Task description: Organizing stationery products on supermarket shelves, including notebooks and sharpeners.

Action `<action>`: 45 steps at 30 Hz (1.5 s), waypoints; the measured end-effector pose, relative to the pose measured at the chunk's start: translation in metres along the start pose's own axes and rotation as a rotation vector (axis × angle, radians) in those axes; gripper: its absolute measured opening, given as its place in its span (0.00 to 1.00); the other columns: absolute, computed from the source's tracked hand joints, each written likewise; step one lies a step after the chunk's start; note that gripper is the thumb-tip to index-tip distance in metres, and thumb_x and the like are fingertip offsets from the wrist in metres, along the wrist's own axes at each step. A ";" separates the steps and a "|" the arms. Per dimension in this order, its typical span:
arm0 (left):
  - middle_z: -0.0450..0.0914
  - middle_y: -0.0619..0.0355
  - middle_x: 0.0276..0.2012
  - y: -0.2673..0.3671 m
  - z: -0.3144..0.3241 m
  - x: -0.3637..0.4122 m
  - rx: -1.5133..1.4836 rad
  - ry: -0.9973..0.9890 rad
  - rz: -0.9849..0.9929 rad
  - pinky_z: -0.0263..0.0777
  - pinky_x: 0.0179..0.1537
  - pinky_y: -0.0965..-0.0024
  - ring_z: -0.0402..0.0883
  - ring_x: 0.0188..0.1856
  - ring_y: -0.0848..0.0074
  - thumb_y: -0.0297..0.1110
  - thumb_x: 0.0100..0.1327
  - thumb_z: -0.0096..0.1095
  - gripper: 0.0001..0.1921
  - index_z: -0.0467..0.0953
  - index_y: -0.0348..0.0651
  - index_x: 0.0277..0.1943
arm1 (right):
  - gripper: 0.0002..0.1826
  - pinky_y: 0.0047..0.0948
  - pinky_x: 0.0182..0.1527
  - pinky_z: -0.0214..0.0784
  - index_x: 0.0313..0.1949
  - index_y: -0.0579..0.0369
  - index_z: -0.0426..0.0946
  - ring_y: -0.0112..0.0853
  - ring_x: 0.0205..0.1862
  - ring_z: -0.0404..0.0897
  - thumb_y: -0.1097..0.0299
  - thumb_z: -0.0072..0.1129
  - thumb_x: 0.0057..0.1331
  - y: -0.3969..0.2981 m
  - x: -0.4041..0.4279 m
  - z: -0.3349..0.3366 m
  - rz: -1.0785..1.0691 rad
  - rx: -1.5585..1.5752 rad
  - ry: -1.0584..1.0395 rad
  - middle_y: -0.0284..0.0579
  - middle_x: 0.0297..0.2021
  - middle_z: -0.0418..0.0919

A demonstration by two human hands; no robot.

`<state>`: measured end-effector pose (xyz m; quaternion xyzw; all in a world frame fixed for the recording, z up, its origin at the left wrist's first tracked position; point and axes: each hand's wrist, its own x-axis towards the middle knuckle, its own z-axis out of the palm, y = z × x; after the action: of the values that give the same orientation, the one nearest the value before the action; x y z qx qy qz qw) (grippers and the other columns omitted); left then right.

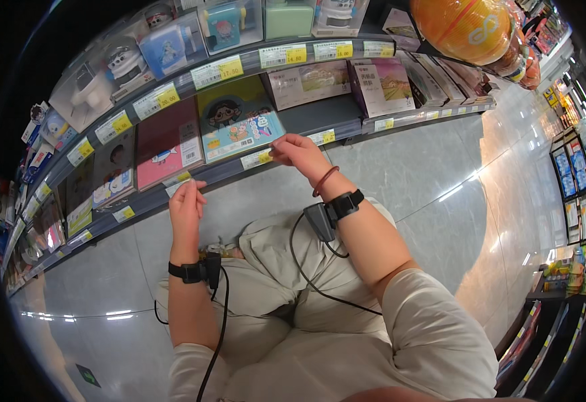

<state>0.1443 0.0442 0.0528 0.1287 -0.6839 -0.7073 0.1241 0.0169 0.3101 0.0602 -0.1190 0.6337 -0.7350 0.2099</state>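
Observation:
My left hand (186, 203) is at the lower shelf's front lip, beside a price label (176, 183), with its fingers loosely curled. No object shows in it. Just behind it lies a stack of pink-covered booklets (165, 156) in clear wrapping. My right hand (297, 155) has thumb and fingertips drawn together by the front right corner of a blue and olive cartoon-covered booklet (240, 123). Those fingertips also overlap the end of a yellow and white price label (254, 159). Whether they grip either one cannot be made out.
Boxed desktop gadgets, among them a blue one (170, 47), stand on the upper shelf (250, 58). Purple-white paper pads (383, 88) sit at the right. A wrapped orange ball (461, 30) hangs over the shelf end. Cables (298, 261) run from both wrist devices across my lap.

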 end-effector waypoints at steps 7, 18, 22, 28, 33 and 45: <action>0.77 0.64 0.25 -0.022 0.000 0.010 -0.117 0.184 -0.034 0.65 0.30 0.82 0.72 0.26 0.86 0.41 0.73 0.54 0.15 0.81 0.37 0.39 | 0.12 0.21 0.41 0.70 0.42 0.55 0.80 0.22 0.39 0.81 0.60 0.55 0.69 0.007 0.020 0.002 0.129 0.100 0.085 0.37 0.37 0.84; 0.76 0.62 0.21 -0.037 -0.018 0.010 -0.192 0.237 -0.106 0.66 0.25 0.79 0.74 0.22 0.82 0.46 0.72 0.54 0.20 0.78 0.38 0.31 | 0.14 0.23 0.42 0.70 0.44 0.52 0.79 0.24 0.40 0.81 0.56 0.56 0.68 0.034 0.015 -0.008 0.202 -0.097 0.017 0.36 0.38 0.83; 0.75 0.62 0.20 -0.032 -0.025 0.005 -0.167 0.275 -0.103 0.66 0.24 0.78 0.73 0.21 0.83 0.45 0.72 0.55 0.20 0.78 0.38 0.30 | 0.15 0.24 0.38 0.69 0.40 0.51 0.80 0.23 0.36 0.81 0.54 0.57 0.65 0.049 0.019 -0.002 0.294 -0.216 0.047 0.34 0.35 0.83; 0.73 0.63 0.19 -0.018 -0.021 0.004 -0.183 0.281 -0.080 0.64 0.24 0.77 0.70 0.20 0.82 0.44 0.70 0.57 0.19 0.75 0.40 0.27 | 0.16 0.27 0.40 0.69 0.42 0.51 0.78 0.26 0.39 0.81 0.53 0.56 0.65 0.054 0.021 -0.006 0.361 -0.351 -0.069 0.35 0.38 0.83; 0.71 0.63 0.17 -0.032 -0.026 0.005 -0.124 0.278 -0.100 0.63 0.24 0.76 0.69 0.20 0.81 0.44 0.70 0.57 0.20 0.73 0.42 0.24 | 0.15 0.28 0.45 0.71 0.44 0.48 0.79 0.27 0.43 0.82 0.53 0.57 0.65 0.062 0.024 -0.005 0.369 -0.365 -0.110 0.36 0.41 0.83; 0.69 0.63 0.15 -0.049 -0.030 0.005 -0.119 0.315 -0.121 0.61 0.20 0.77 0.67 0.16 0.83 0.43 0.69 0.58 0.21 0.73 0.39 0.22 | 0.16 0.26 0.42 0.70 0.46 0.49 0.77 0.25 0.39 0.81 0.52 0.57 0.66 0.058 0.012 -0.002 0.418 -0.300 -0.063 0.35 0.39 0.83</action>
<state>0.1498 0.0159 0.0029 0.2712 -0.6040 -0.7237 0.1943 0.0148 0.3003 0.0019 -0.0382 0.7396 -0.5693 0.3570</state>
